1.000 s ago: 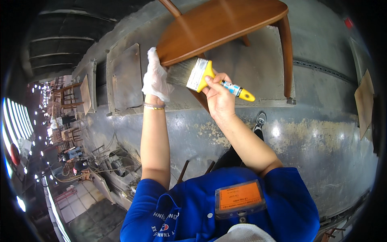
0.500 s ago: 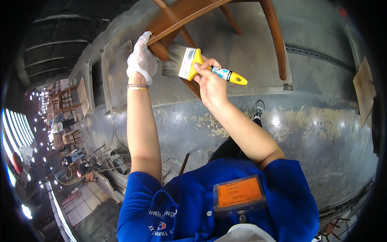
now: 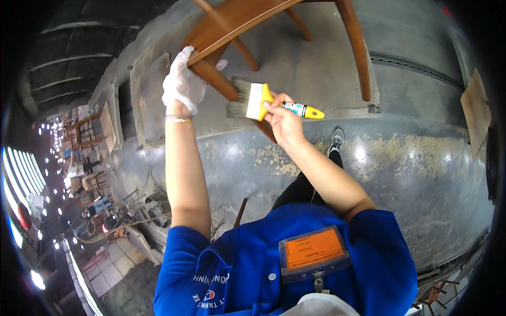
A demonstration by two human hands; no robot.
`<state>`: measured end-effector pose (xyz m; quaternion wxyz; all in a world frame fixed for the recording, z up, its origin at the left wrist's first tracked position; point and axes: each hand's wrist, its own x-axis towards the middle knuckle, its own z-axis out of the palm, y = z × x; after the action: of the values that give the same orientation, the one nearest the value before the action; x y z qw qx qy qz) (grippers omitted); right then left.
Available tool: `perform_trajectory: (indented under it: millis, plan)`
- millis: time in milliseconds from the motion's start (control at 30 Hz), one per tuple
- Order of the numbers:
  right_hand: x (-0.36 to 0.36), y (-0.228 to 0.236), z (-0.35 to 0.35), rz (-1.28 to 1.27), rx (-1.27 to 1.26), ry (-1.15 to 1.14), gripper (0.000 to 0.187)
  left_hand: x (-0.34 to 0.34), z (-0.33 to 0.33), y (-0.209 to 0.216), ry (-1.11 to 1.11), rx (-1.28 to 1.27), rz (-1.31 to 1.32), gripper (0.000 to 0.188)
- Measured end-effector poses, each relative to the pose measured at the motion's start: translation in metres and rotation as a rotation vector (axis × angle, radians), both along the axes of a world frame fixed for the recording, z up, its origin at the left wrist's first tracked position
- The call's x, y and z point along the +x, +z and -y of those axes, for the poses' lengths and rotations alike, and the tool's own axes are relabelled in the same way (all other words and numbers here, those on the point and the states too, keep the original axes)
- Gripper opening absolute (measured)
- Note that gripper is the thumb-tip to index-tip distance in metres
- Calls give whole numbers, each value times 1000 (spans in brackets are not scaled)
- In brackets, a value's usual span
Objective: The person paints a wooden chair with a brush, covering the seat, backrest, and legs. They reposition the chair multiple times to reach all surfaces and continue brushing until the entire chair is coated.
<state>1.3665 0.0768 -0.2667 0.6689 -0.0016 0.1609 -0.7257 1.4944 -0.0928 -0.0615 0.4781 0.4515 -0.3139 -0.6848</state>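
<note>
A brown wooden chair (image 3: pixel 224 26) is tipped at the top of the view, its legs sticking out. My left hand (image 3: pixel 183 81), in a thin whitish glove, grips the chair's near corner with its fingers wrapped around the edge. Bare, my right hand (image 3: pixel 286 120) holds a wide paintbrush (image 3: pixel 265 101) by its yellow handle. The brush's dark bristles lie against or just beside the near chair leg (image 3: pixel 216 80); contact is hard to tell. Part of that leg is hidden behind the brush and shows again below it.
Under the chair lies a grey, dusty flat slab (image 3: pixel 316 68) on the worn floor (image 3: pixel 400 174). My shoe (image 3: pixel 337 138) is near its edge. A board (image 3: pixel 475 113) leans at the far right. Hoses and a round metal container (image 3: pixel 156 209) are at the lower left, with wooden furniture (image 3: pixel 84 131) beyond.
My right hand has brought the brush toward me along the chair leg and slightly right. The chair's near corner and my left hand on it have shifted a little left and toward me.
</note>
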Motion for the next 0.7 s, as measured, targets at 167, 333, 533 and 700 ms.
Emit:
perform_trajectory:
  millis: [167,333,533,700]
  plan:
    - [-52,-2,-12,-649,668,376,24,-8,6,4,35,7,-12,41]
    - [-159,24,-5,-443,216,-275,23,-13,9,7,102,8,35,41]
    - [-265,46,55,-538,-2,-630,21,-9,6,2,95,62,17,47]
    - [-296,-80,-43,-598,743,-623,26,-4,-6,2,-121,108,-182,63]
